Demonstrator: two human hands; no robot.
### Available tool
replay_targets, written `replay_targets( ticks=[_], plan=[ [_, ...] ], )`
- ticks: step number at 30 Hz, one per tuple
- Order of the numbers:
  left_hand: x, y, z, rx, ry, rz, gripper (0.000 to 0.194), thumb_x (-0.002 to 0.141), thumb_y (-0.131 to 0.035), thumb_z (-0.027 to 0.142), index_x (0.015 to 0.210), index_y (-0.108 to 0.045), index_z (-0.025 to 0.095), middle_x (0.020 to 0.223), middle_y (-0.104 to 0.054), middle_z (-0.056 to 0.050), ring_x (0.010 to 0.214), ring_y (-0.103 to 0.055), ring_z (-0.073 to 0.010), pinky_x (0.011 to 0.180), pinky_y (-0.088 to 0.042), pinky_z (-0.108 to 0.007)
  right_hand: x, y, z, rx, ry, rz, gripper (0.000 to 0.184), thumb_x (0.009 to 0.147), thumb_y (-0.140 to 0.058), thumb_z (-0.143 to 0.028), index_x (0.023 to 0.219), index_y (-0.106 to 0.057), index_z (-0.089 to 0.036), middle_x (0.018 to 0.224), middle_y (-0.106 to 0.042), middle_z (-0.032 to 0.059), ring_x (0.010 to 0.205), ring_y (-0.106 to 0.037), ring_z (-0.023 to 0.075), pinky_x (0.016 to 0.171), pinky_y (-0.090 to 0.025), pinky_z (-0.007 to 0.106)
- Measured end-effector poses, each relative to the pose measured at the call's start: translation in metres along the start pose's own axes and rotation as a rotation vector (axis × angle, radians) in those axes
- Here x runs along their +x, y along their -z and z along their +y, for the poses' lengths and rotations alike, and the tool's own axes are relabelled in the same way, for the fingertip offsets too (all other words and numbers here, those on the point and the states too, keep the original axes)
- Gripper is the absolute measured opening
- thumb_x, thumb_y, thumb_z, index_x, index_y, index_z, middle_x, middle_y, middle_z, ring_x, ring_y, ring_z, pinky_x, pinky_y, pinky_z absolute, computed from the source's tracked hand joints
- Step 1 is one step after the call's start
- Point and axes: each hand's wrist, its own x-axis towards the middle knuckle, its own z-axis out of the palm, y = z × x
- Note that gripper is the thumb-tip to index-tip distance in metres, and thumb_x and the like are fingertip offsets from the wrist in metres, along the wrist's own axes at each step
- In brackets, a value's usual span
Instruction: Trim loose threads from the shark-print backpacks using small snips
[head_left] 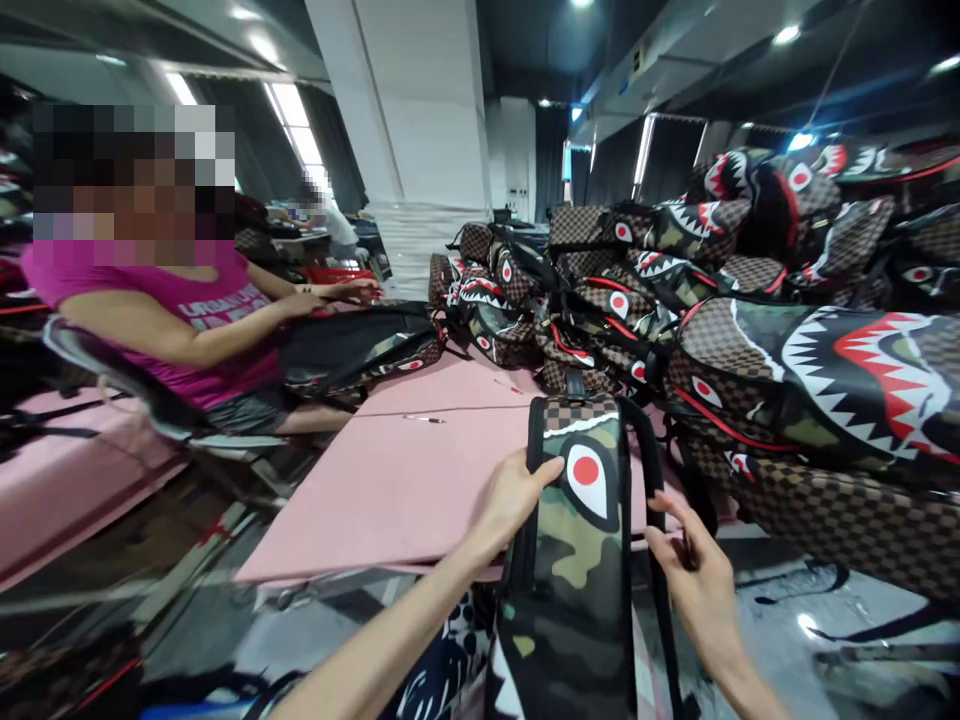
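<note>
Passage leftward over pink tabletop [420, 480]; rightward, a barrier of backpacks [750, 340]

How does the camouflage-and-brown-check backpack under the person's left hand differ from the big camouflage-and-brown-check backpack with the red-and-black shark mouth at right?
Pose: the held backpack points toward the camera; the shark-mouth backpack lies crosswise.
Visible face: the held backpack mainly shows a narrow eye panel; the shark-mouth backpack shows its broad toothed front.
Contact: the left hand holds the held backpack; no hand touches the shark-mouth backpack.
Both share camouflage, brown check and red-pupilled eyes.
</note>
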Motion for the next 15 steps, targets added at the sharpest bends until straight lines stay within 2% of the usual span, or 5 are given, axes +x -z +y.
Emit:
replay_targets(
  ticks=[3, 6, 8, 11, 15],
  plan=[
    [-0.038, 0.007, 0.037, -0.076, -0.104, 0.021, 0.031, 0.08, -0.054, 0.041, 0.093, -0.066, 0.016, 0.093, -0.071, -0.004, 0.088, -0.064, -0.023, 0.072, -0.051, -0.028, 0.013, 0.012, -0.023, 0.054, 0.058, 0.115, 0.038, 0.081, -0.06, -0.028, 0.117, -0.056, -0.018, 0.108, -0.063, 0.01, 0.082, -0.064, 0.0193, 0.062, -0.054, 0.028],
    [-0.074, 0.026, 0.08, -0.041, -0.282, 0.136, 0.028, 0.082, -0.053, 0.039, 0.094, -0.066, 0.017, 0.093, -0.071, -0.003, 0.084, -0.065, -0.0196, 0.069, -0.052, -0.025, 0.025, 0.027, -0.065, 0.162, 0.346, 0.27, 0.045, 0.078, -0.063, -0.017, 0.122, -0.054, -0.021, 0.113, -0.061, 0.0112, 0.094, -0.061, 0.0231, 0.068, -0.055, 0.032],
    [-0.09, 0.037, 0.093, 0.048, -0.451, 0.276, 0.027, 0.083, -0.052, 0.037, 0.094, -0.066, 0.017, 0.091, -0.071, -0.004, 0.078, -0.065, -0.0176, 0.066, -0.052, -0.024, 0.032, 0.034, -0.085, 0.235, 0.509, 0.292, 0.051, 0.076, -0.063, -0.012, 0.125, -0.051, -0.021, 0.114, -0.06, 0.0124, 0.096, -0.06, 0.025, 0.065, -0.056, 0.033],
    [-0.094, 0.037, 0.073, 0.228, -0.65, 0.486, 0.024, 0.084, -0.052, 0.035, 0.085, -0.066, 0.016, 0.081, -0.071, -0.006, 0.068, -0.065, -0.017, 0.063, -0.052, -0.025, 0.036, 0.028, -0.08, 0.255, 0.625, 0.266, 0.052, 0.076, -0.062, -0.011, 0.126, -0.05, -0.02, 0.111, -0.061, 0.0131, 0.095, -0.061, 0.0268, 0.065, -0.057, 0.035],
    [-0.076, 0.008, 0.011, 0.435, -0.738, 0.591, 0.032, 0.089, -0.044, 0.035, 0.076, -0.065, 0.015, 0.064, -0.067, -0.007, 0.054, -0.064, -0.0166, 0.051, -0.05, -0.024, 0.033, 0.009, -0.036, 0.116, 0.496, 0.264, 0.033, 0.079, -0.062, -0.018, 0.112, -0.059, -0.019, 0.095, -0.067, 0.0097, 0.08, -0.066, 0.022, 0.062, -0.058, 0.029]
  ],
)
